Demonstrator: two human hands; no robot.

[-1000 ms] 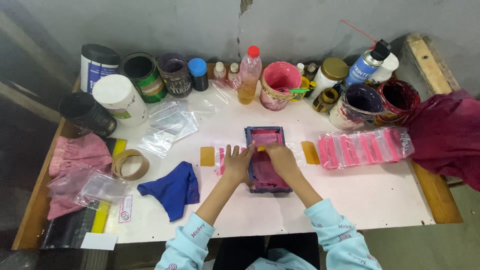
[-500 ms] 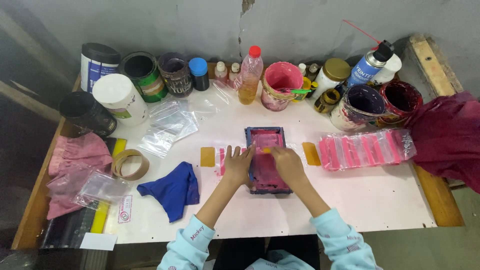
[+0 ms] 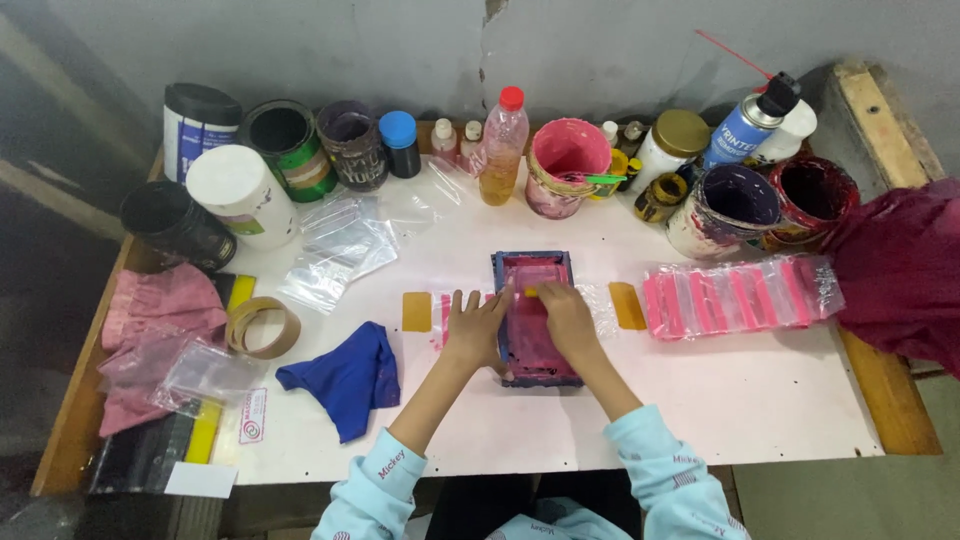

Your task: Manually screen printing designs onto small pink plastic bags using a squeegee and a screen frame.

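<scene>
White table (image 3: 700, 400), hands (image 3: 475, 328) on frame (image 3: 535, 318)

White-topped wooden table (image 3: 700, 400) against a grey plaster wall (image 3: 350, 50) (cracked above centre); dim floor (image 3: 40, 250) at left.

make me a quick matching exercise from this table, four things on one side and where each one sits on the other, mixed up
Things:
1. blue cloth
2. tape roll
3. spray can
4. pack of pink strips

Places:
A. back right, among the paint pots by the wall
B. right of the pink screen frame
C. front, left of the left hand
D. left side, beside the pink rags

Pairs: 1-C, 2-D, 3-A, 4-B
</scene>
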